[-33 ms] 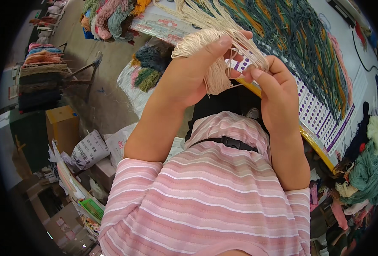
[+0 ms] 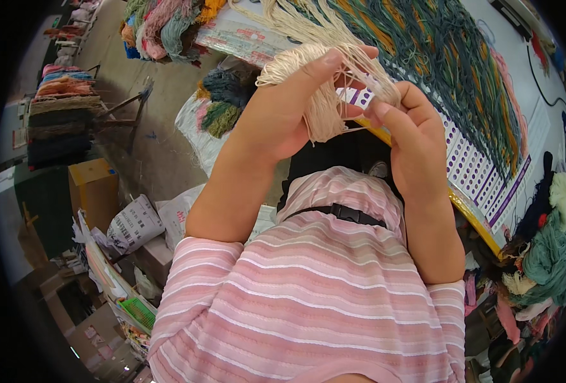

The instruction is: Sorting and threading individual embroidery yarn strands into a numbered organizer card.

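A cream yarn skein (image 2: 324, 115) hangs over my left hand (image 2: 276, 112), part of it bunched on the outer side of the thumb. The fingers of that hand are curled among the strands, partly hidden by them. My right hand (image 2: 417, 131) pinches loops at the skein's right end between thumb and fingers. Several strands stretch between the two hands. Just beyond them, loose cream strands (image 2: 289, 19) lie on the table. Long teal, green and mustard threads (image 2: 423, 70) are spread to the right, over a white sheet with purple dots (image 2: 465, 163).
A yellow edge strip (image 2: 481, 226) borders the table in front of me. Coloured yarn bundles (image 2: 168, 25) sit at the far left, and more teal yarn (image 2: 554, 255) hangs at the right. On the floor side are a white sack (image 2: 136, 223) and a cardboard box (image 2: 94, 188).
The fingertips of my right hand have shifted slightly on the loops, and the strands between my hands lie a little differently. My left hand stays in place.
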{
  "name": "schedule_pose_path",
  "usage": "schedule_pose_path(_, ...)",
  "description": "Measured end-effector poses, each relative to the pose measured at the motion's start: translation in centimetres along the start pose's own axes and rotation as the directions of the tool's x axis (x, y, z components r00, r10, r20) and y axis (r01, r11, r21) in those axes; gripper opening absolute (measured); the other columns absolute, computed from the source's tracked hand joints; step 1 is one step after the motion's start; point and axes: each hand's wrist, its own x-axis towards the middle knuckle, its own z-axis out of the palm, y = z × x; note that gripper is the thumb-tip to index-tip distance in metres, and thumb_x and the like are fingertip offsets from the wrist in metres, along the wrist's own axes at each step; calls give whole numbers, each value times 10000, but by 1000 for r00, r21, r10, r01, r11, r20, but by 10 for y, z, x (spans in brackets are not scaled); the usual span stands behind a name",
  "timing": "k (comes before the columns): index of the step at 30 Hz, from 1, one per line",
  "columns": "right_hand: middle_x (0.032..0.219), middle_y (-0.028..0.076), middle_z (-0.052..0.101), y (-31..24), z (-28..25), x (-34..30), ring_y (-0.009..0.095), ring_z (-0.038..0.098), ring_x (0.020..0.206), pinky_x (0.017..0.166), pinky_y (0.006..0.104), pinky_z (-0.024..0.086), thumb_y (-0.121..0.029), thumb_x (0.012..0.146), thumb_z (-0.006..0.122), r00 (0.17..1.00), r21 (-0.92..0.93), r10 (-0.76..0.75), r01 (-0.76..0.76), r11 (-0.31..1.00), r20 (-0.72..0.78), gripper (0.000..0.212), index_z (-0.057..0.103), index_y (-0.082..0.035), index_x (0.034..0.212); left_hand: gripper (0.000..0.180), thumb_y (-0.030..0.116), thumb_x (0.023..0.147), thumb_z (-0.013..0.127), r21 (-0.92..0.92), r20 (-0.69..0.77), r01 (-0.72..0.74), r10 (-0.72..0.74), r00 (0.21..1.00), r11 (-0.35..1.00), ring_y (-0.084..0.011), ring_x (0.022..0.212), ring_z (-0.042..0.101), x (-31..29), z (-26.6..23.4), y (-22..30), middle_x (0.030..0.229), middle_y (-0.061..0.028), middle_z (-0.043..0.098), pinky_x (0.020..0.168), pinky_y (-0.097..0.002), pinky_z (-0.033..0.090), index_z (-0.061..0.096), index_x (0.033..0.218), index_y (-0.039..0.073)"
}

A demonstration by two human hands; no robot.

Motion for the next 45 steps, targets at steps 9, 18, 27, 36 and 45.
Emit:
schedule_pose_path(9,750,13,614,-3,12,1,42,527,655,577,191,428,-89,765,681,1000,-362,26,-27,932,-9,202,627,24,923,454,301,962,393,-160,41,87,-81,996,983,-164,953,589,-3,-1,-1,1096,-109,577,807,-304,500,452,1246,-47)
schedule_pose_path(18,808,57,644,3,8,3,110,619,746,705,222,483,-45,806,636,1000,-285,17,-15,958,2,108,616,13,896,450,275,949,426,-223,72,106,-92,993,969,-160,926,596,-3,-4,-1,1089,-105,579,803,-289,499,439,1258,-52)
schedule_pose_path(27,651,-30,514,7,8,3,40,455,601,550,199,367,-72,781,616,991,-194,-128,116,974,-49,71,574,-16,792,575,94,827,591,130,65,-34,26,998,991,-137,781,591,-3,-17,4,949,-93,618,697,-255,464,357,1333,-43)
schedule_pose_path(36,489,-14,319,-52,-144,-63,55,250,316,284,217,166,-175,852,620,923,372,-255,137,918,288,198,503,-28,787,189,164,919,444,-564,-48,-93,79,996,821,-36,360,313,-66,-205,67,547,59,392,340,-182,250,514,937,-10)
schedule_pose_path(45,620,-21,235,-188,-480,-340,77,215,479,460,233,194,-78,939,343,783,234,-344,517,824,-518,384,389,37,1303,313,117,960,339,-589,-308,-376,231,923,715,-55,368,273,-123,-346,204,506,31,330,377,-202,243,468,1135,-108)
